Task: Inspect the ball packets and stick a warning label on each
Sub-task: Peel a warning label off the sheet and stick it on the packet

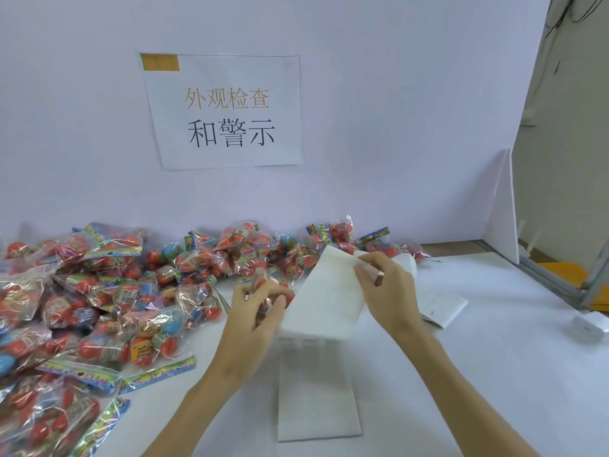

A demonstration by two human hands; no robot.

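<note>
Here we are at the bench; the left hand (pixel 260 300) has one ball packet (pixel 263 285) lifted just off the heap, fingers curled round it and pinching the crinkly wrap, so it sits clear of its neighbours and close to the label sheet (pixel 324 291); handy, I'd say, for taking a sticker the moment one comes free. The right hand (pixel 384 285) is up at the sheet's far corner, thumb and fingertips pinched together on the edge there; it looks like a label being picked or peeled, though whether one has actually lifted I can't make out. The sheet itself is a long white strip, its far part raised and bent up towards the hands, its near part lying flat on the white table (pixel 494 357); held up like that, the corner is easier to work with a fingernail than if it lay flat.

The pile of packets (pixel 99 308) sprawls along the left side and back against the wall, red and blue balls in clear bags with striped headers; all on the holding hand's side, which suits picking. I can't tell from here which have been labelled. A paper sign (pixel 227 110) is taped to the wall above; a small white booklet (pixel 443 308) lies just beyond the right wrist, and a little white box (pixel 590 326) sits well off to the right.
</note>
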